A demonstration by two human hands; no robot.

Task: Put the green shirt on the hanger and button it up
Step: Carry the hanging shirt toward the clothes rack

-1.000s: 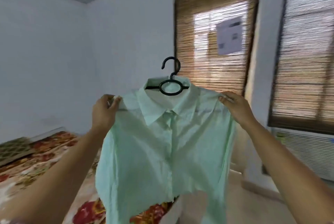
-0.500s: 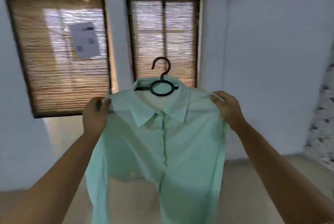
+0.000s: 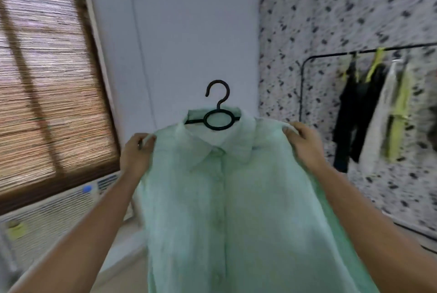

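In a pale-walled room, between a window with a woven bamboo blind (image 3: 47,84) and a speckled black-and-white wall, a person holds a pale mint-green collared shirt (image 3: 231,198) up at arm's length, chest-high in the middle of the view. The shirt hangs on a black plastic hanger with a ring at its neck (image 3: 218,116), whose hook stands free above the collar. Both bare forearms reach forward and upward from the lower corners of the view. The left hand (image 3: 136,154) is closed on the shirt's left shoulder seam, its grip pinching fabric between thumb and curled fingers. The right hand (image 3: 303,142) grips the opposite shoulder the same way, fingers folded over the cloth, knuckles uppermost. The placket runs straight down the front with its two edges lying together; the picture is too blurred to tell which buttons are fastened. To the right, a black metal clothes rail (image 3: 354,54) carries dark, cream and yellow-green garments (image 3: 378,113). A white ribbed appliance (image 3: 54,212) sits below the window at the lower left.
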